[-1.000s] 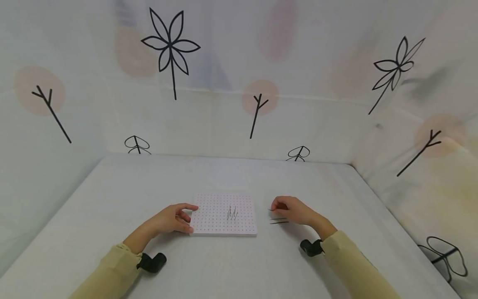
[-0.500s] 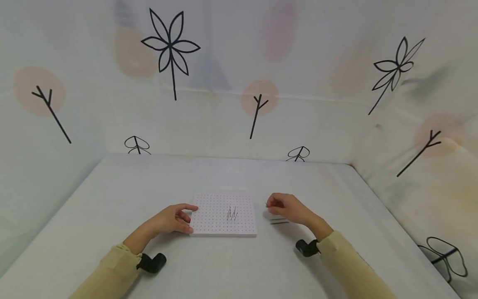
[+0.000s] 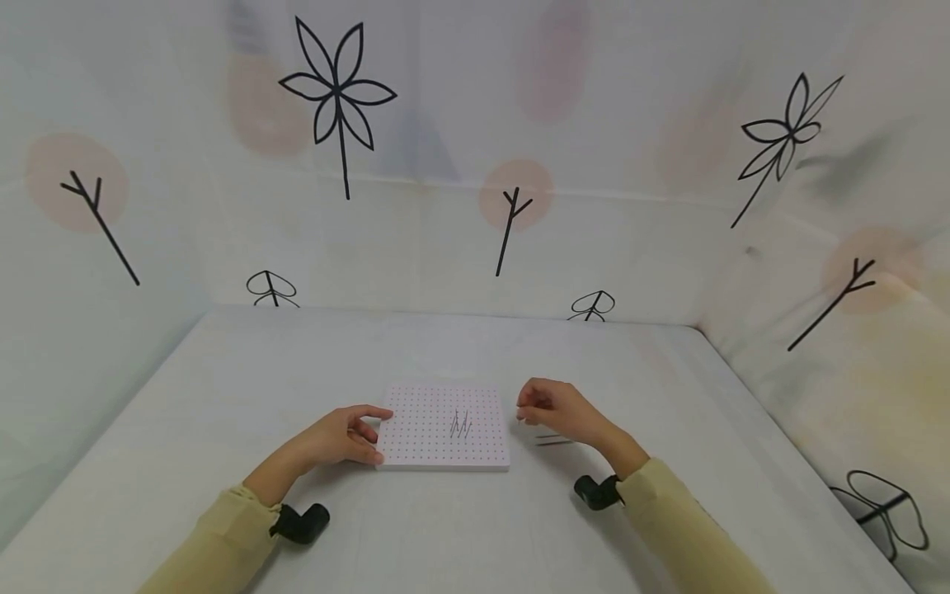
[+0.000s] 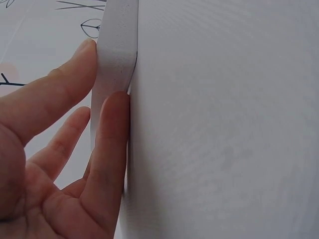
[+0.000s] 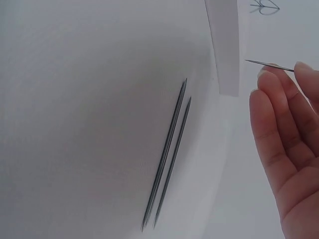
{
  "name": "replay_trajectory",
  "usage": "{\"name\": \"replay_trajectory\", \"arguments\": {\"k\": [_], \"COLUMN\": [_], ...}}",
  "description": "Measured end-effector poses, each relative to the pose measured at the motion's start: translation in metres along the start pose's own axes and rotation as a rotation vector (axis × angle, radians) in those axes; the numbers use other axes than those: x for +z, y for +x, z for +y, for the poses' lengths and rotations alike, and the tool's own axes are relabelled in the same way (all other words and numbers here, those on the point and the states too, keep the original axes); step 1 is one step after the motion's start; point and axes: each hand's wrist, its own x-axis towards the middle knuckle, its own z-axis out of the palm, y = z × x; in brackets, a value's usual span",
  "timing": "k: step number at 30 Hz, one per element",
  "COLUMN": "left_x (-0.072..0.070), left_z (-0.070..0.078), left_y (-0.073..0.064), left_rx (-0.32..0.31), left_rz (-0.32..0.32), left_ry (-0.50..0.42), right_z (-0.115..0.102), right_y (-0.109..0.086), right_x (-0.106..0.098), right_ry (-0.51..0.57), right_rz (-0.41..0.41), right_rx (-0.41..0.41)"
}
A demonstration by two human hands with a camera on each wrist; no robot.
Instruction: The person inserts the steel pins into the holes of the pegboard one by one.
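Observation:
A white square board (image 3: 423, 429) dotted with rows of small holes lies on the table, and several thin needles (image 3: 461, 424) stand in its right half. My left hand (image 3: 334, 437) rests at the board's left side, thumb at the near corner and index finger further up. The left wrist view shows those fingers fairly straight against the board's edge (image 4: 117, 40). Just off the right edge, raised above the table, my right hand (image 3: 557, 410) pinches a dark pointed needle (image 5: 269, 65) between thumb and fingertips. Loose needles (image 5: 165, 154) lie side by side below that hand.
The white-covered table (image 3: 445, 528) reaches back to a pale cloth wall (image 3: 416, 239) with plant drawings. Each wrist carries a black camera, the left camera (image 3: 303, 523) near the table's front and the right camera (image 3: 596, 492) opposite.
My right hand has moved left and slightly away from me, carrying the needle from beside the loose ones to near the board's right edge. The left hand and board have stayed put.

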Motion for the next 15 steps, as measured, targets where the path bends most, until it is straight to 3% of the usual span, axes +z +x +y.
{"name": "replay_trajectory", "arguments": {"k": [15], "left_x": [0.000], "left_z": [0.000], "left_y": [0.001], "left_rx": [-0.014], "left_rz": [0.009], "left_ry": [0.005], "right_z": [-0.008], "right_y": [0.008], "right_x": [0.012], "right_ry": [0.036], "right_rz": [0.006], "right_rx": [0.016]}}
